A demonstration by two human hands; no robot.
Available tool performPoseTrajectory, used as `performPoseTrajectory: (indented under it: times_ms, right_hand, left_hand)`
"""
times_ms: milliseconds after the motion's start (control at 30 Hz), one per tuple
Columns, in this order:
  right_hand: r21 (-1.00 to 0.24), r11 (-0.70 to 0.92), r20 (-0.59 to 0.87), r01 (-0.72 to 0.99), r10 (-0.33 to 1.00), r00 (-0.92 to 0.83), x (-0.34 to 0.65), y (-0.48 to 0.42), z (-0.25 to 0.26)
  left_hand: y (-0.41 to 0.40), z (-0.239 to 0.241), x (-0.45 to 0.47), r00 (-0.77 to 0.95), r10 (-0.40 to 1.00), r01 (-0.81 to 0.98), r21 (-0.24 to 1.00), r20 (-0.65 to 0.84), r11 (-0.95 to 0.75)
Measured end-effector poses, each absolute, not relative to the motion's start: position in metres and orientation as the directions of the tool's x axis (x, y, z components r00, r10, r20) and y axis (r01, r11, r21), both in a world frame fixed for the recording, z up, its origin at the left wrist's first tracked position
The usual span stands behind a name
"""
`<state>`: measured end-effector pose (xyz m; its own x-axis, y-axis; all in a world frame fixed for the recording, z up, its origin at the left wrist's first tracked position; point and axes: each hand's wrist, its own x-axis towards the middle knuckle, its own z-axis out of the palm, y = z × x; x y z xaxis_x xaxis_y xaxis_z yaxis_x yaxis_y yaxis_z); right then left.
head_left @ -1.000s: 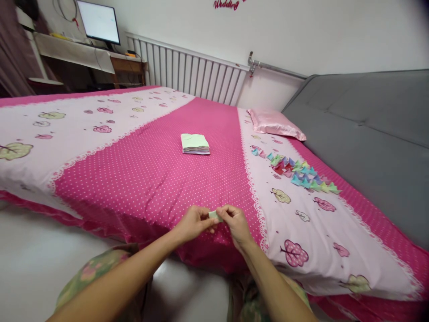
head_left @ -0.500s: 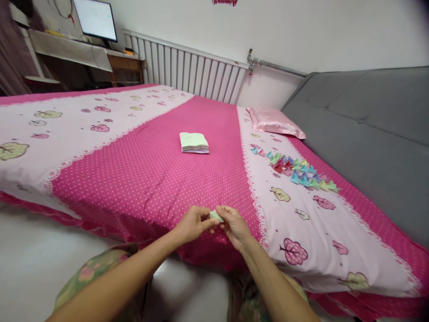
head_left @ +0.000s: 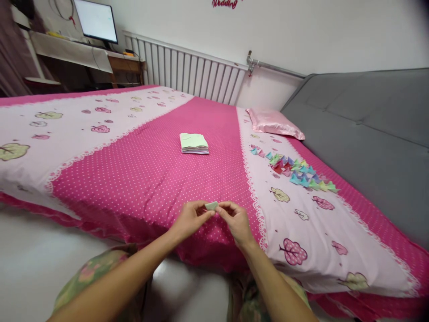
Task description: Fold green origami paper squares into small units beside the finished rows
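A small folded piece of pale green paper (head_left: 211,205) is pinched between my two hands above the near edge of the bed. My left hand (head_left: 192,219) grips its left side, thumb in front and fingers behind. On the other side, my right hand (head_left: 235,222) holds the right corner between thumb and fingers. Part of the paper is hidden by the fingertips. Farther up the bed lies a stack of square paper sheets (head_left: 194,142), pale green on top. To the right, several small folded paper boats (head_left: 296,170) in many colours sit in a cluster.
The bed (head_left: 150,174) has a pink dotted cover with pale printed bands. A pink pillow (head_left: 275,123) lies near the grey headboard (head_left: 365,134). Behind stand a white radiator (head_left: 187,67) and a desk (head_left: 124,66) with a monitor (head_left: 95,21).
Both hands have risen slightly, away from me, with the folded paper. The paper has turned, now showing a flat triangular shape with its upper edge roughly level. The stack and boats have stayed put.
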<state>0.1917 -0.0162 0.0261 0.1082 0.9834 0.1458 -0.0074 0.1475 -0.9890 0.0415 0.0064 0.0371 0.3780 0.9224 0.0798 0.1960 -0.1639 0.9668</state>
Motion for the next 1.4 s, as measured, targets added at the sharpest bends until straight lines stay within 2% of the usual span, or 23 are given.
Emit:
performPoseTrajectory:
  times_ms: [167, 333, 567, 800, 933, 1033, 1167, 1267, 1400]
  right_hand:
    - [-0.967, 0.210, 0.225, 0.146, 0.969, 0.097, 0.193, -0.016, 0.028]
    - [-0.909, 0.266, 0.302, 0.320, 0.951, 0.067, 0.191, -0.018, 0.031]
    - [-0.922, 0.271, 0.302, 0.277, 0.950, 0.076, 0.186, -0.017, 0.026]
    - [-0.913, 0.283, 0.318, 0.293, 0.945, 0.078, 0.183, -0.019, 0.029]
    - [-0.951, 0.230, 0.255, 0.206, 0.961, 0.104, 0.184, -0.017, 0.026]
    - [-0.990, 0.143, 0.144, 0.016, 0.981, 0.127, 0.185, -0.014, 0.023]
    - [-0.983, 0.030, 0.009, -0.184, 0.993, 0.115, 0.184, -0.013, 0.023]
    - [-0.977, -0.005, -0.021, -0.213, 0.997, 0.074, 0.184, -0.014, 0.025]
    - [-0.986, 0.036, 0.027, -0.164, 0.998, 0.062, 0.185, -0.015, 0.026]
  left_hand:
    - [0.005, 0.045, 0.036, 0.240, 0.944, 0.384, 0.871, 0.225, -0.305]
    - [0.006, 0.046, 0.035, 0.239, 0.940, 0.365, 0.874, 0.244, -0.320]
    - [0.005, 0.042, 0.040, 0.235, 0.960, 0.260, 0.942, 0.151, -0.212]
    - [0.004, 0.042, 0.040, 0.212, 0.969, 0.228, 0.957, 0.129, -0.178]
    - [0.006, 0.037, 0.041, 0.231, 0.968, 0.180, 0.973, 0.099, -0.142]
    - [0.008, 0.033, 0.043, 0.271, 0.962, 0.080, 0.996, 0.025, -0.048]
    - [0.008, 0.032, 0.046, 0.326, 0.944, -0.051, 0.996, -0.055, 0.076]
    - [0.007, 0.034, 0.046, 0.346, 0.932, -0.065, 0.988, -0.108, 0.139]
    - [0.006, 0.037, 0.045, 0.379, 0.914, -0.038, 0.984, -0.147, 0.174]
